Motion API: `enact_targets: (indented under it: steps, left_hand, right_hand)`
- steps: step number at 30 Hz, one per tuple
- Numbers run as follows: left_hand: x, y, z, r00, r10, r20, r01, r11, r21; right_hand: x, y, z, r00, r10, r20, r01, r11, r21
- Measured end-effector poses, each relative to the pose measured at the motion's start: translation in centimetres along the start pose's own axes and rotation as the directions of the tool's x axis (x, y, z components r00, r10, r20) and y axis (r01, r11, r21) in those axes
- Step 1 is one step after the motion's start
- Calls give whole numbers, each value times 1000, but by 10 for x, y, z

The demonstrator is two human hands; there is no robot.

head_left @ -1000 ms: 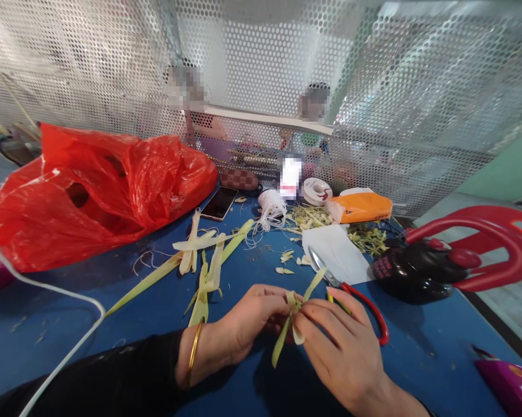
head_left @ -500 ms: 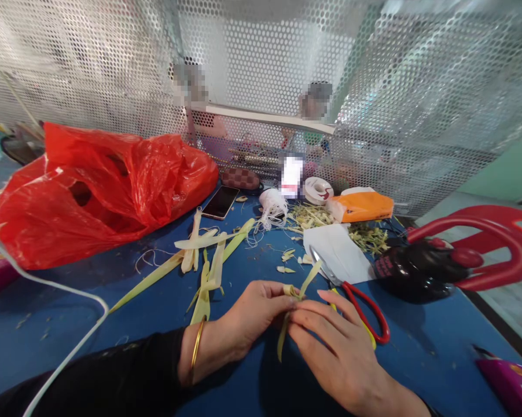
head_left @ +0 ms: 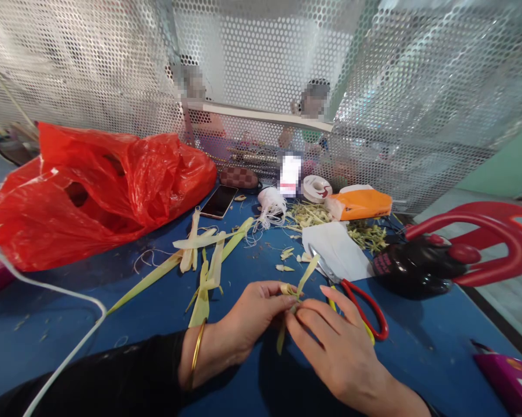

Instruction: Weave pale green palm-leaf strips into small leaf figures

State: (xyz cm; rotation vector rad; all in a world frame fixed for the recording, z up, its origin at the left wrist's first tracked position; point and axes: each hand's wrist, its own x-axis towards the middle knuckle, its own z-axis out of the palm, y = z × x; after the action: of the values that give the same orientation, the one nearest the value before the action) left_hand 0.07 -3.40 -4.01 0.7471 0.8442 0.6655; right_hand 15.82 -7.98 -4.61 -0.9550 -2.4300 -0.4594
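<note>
a: where is the thin, pale-green strip of leaf?
b: between the two hands, above the blue tabletop. one end pokes up, another hangs below; the fingers hide its middle.
a: what else is hard to see?
b: the metal scissors with red and yellow handles, partly behind the right hand. the purple box is cut off at the right edge.
a: any containers?
b: a crumpled, red plastic bag, contents hidden, and an orange, soft packet with white showing along its top. i can't tell what's inside the glossy black bottle.
a: and the hands?
b: the left hand pinches the strip, thumb against fingers. the right's fingertips meet there too, its outermost finger raised apart; its thumb is out of sight.
</note>
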Motion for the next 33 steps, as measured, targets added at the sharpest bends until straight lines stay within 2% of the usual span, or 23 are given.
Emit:
enact_targets:
  steps: [5, 9, 12, 15, 17, 20, 24, 28, 31, 33]
  left_hand:
    - [0, -2, 1, 1000, 2, 5, -2, 1000, 6]
    - [-1, -2, 1, 1000, -3, 20, 3, 1000, 19]
    - [-2, 0, 1, 1000, 7, 27, -8, 999, 52]
    - [-2, 0, 0, 999, 3, 38, -6, 997, 75]
    - [-2, 1, 0, 999, -11, 34, 9, 997, 77]
    - [-2, 0, 0, 1000, -12, 17, 11, 998, 66]
    - [-1, -1, 0, 1000, -3, -8, 4, 1000, 22]
    - [-1, -3, 0, 1000, -5, -18, 5, 1000, 15]
    - [-2, -2, 1, 1000, -19, -8, 19, 1000, 7]
    - [-3, -1, 1, 1000, -21, 8, 21, 1000, 11]
  right_hand:
    - [2, -2, -3, 999, -48, 16, 49, 996, -80]
    - [3, -3, -1, 1000, -25, -19, 25, 999, -24]
    - [4, -3, 0, 983, 163, -87, -148, 976, 160]
    - [5, -1, -1, 917, 388, -88, -338, 876, 343]
    - [6, 0, -1, 893, 446, -69, -382, 828, 410]
    - [6, -1, -2, 920, 389, -45, -341, 853, 395]
    - [3, -2, -1, 984, 180, -6, -174, 958, 227]
    - [0, -2, 2, 998, 12, 61, -15, 999, 47]
    - [0, -2, 2, 999, -3, 48, 2, 999, 38]
    - [2, -2, 0, 998, 68, -8, -67, 990, 122]
